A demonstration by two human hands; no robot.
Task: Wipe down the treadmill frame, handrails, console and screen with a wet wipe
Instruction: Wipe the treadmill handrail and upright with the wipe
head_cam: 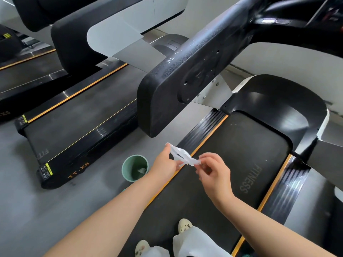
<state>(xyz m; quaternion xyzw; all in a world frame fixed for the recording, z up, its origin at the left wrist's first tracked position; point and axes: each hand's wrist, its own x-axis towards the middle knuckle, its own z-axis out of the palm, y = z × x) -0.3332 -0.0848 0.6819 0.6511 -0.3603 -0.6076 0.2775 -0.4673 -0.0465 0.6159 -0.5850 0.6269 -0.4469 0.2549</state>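
Wet wipe (181,155): white, crumpled, stretched in air above treadmill (232,164) belt edge. Treadmill handrail (185,78): black, textured, flecked with white specks.

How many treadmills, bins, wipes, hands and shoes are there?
Treadmills: 3 (the one stood on, the next one, a third at the far left edge)
Green bins: 1
Wet wipes: 1, stretched between both hands
Hands: 2 (left hand, right hand)
Shoes: 2 (left shoe, right shoe)
Total: 9

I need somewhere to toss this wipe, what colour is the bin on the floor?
The bin is pale green, seen clearly in the head view.
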